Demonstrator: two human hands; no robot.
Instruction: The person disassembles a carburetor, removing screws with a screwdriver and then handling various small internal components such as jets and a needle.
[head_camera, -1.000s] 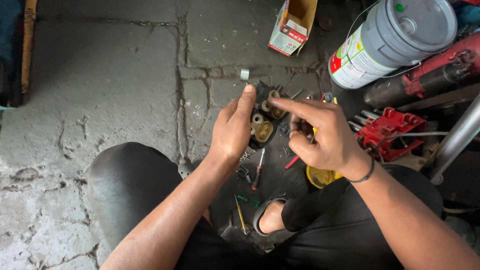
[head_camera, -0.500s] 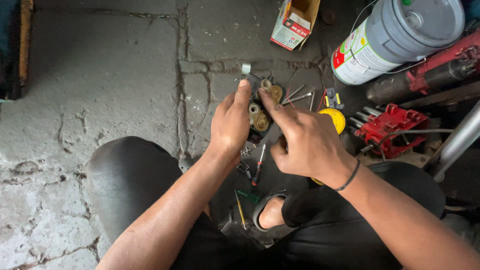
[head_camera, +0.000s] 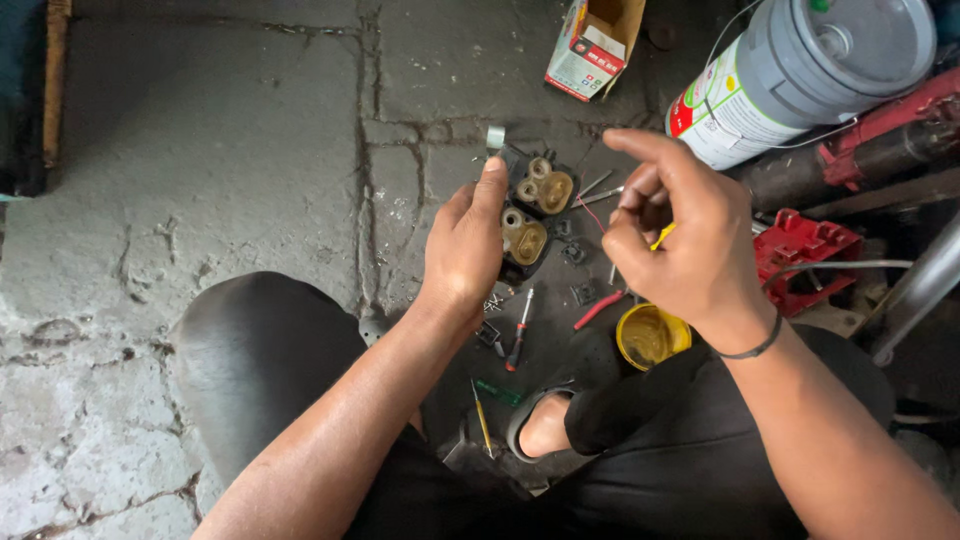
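Note:
My left hand (head_camera: 465, 250) grips a dark metal part (head_camera: 530, 215) with several round, yellowish greased recesses, holding it up over the floor with its face toward me. My right hand (head_camera: 680, 235) hovers just right of the part, apart from it, fingers curled with the index finger stretched toward it; whether the fingertips pinch anything I cannot tell. A small yellow tub of grease (head_camera: 652, 336) sits below the right hand, on my lap side.
Screwdrivers (head_camera: 518, 330) and small loose metal pieces lie on the dark floor patch between my knees. A grey plastic container (head_camera: 800, 75) lies on its side at top right, an open cardboard box (head_camera: 595, 45) behind, a red tool (head_camera: 805, 250) at right. Cracked concrete spreads left.
My right hand has pulled away from the part toward the right, uncovering its greased recesses. The left hand still holds the part, raised slightly.

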